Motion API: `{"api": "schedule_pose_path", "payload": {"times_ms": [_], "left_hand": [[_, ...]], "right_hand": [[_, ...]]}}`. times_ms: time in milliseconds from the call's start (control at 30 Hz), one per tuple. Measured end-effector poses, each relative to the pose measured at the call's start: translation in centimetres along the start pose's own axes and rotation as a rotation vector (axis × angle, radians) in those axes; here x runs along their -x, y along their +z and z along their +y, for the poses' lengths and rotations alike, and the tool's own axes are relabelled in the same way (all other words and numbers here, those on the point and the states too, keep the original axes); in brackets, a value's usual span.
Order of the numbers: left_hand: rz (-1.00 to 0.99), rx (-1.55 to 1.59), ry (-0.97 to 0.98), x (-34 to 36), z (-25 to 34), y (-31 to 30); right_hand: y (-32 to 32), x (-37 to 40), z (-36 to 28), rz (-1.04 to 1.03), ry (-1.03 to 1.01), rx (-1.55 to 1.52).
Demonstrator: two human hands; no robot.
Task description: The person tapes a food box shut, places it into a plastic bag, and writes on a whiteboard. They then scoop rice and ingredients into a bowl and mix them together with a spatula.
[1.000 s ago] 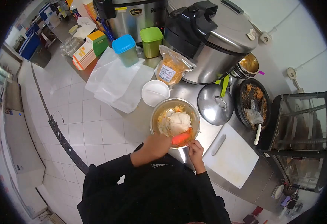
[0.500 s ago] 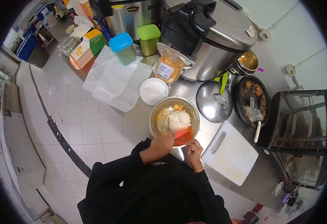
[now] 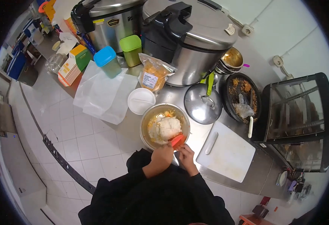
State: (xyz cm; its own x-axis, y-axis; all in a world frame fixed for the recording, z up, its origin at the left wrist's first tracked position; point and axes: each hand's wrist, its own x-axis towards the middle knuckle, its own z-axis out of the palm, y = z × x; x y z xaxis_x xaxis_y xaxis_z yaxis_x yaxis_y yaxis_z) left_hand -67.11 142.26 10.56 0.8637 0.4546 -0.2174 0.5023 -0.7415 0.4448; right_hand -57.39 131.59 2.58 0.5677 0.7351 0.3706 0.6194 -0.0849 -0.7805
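A steel mixing bowl (image 3: pixel 143 135) holds a mound of white rice (image 3: pixel 170 128) over yellow-orange bits of food. My left hand (image 3: pixel 161 157) is closed at the bowl's near edge, gripping a flat red spatula (image 3: pixel 177 141) whose blade lies against the rice; its handle is hidden in the fist. Beside it, my right hand (image 3: pixel 187 156) has its fingers closed on the near right rim of the bowl, close to the spatula's blade. A white dish (image 3: pixel 141 101) sits just behind the bowl, with a bag of orange-brown crumbs (image 3: pixel 154 74) beyond it.
Right of the bowl lie a pot lid (image 3: pixel 203 103) and a white cutting board (image 3: pixel 228 155) with a knife (image 3: pixel 211 143). A dark pan (image 3: pixel 230 108) stands behind them, near a glass-sided cabinet (image 3: pixel 295 112). Large steel cookers (image 3: pixel 205 56) line the back. Plastic sheets (image 3: pixel 104 97) lie left.
The view has shifted, so most things sit further left. The red spatula has drawn back toward the near rim, clear of blur. My two hands are closer together.
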Motion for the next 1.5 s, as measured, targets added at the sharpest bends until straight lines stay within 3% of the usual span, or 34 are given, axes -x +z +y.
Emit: {"api": "schedule_pose_path", "payload": {"times_ms": [67, 133, 200, 267, 500, 567, 800, 833, 967, 1100, 1200, 1267, 1500], "left_hand": [[0.046, -0.026, -0.019, 0.1, -1.2, 0.4], [-0.085, -0.041, 0.027, -0.4, -3.1, 0.0], [-0.008, 0.053, -0.025, 0.3, -2.5, -2.1], [0.002, -0.004, 0.060, 0.8, -1.7, -2.6], [-0.015, 0.001, -0.022, -0.6, -1.1, 1.2], [-0.174, -0.003, -0.097, -1.6, -1.7, 0.6], [-0.180, 0.093, -0.105, -1.7, -4.2, -3.7], [-0.111, 0.087, -0.116, -1.2, -4.4, -4.3], [-0.068, -0.002, -0.095, 0.2, -2.3, -6.5], [-0.114, 0.036, -0.038, 0.6, 0.0, -3.3], [-0.006, 0.036, -0.039, -0.4, -0.3, -0.1], [-0.083, 0.000, -0.088, -1.2, -0.9, 0.9], [-0.035, 0.165, -0.152, -2.1, -3.4, 0.9]], "right_hand": [[0.2, 0.3, -0.2, 0.006, 0.079, -0.011], [0.3, 0.4, -0.5, 0.017, 0.099, -0.021], [0.3, 0.0, -0.9, 0.035, 0.107, -0.031], [0.1, 0.0, -1.1, 0.028, 0.088, -0.013], [-0.6, 0.0, -0.8, -0.089, 0.091, -0.079], [-1.1, -0.1, -1.0, -0.119, 0.043, -0.068], [-2.3, 0.4, -1.8, 0.011, 0.144, -0.091], [-2.4, 0.5, -1.7, 0.024, 0.177, -0.101], [-2.5, 0.1, -1.7, 0.024, 0.138, -0.081], [-2.9, -0.3, -3.3, -0.060, 0.087, -0.032], [-3.2, 0.0, -3.5, -0.132, 0.067, -0.016], [-3.2, 0.2, -3.8, -0.177, 0.044, -0.005], [-5.6, -0.5, -4.6, -0.096, -0.040, 0.046]]}}
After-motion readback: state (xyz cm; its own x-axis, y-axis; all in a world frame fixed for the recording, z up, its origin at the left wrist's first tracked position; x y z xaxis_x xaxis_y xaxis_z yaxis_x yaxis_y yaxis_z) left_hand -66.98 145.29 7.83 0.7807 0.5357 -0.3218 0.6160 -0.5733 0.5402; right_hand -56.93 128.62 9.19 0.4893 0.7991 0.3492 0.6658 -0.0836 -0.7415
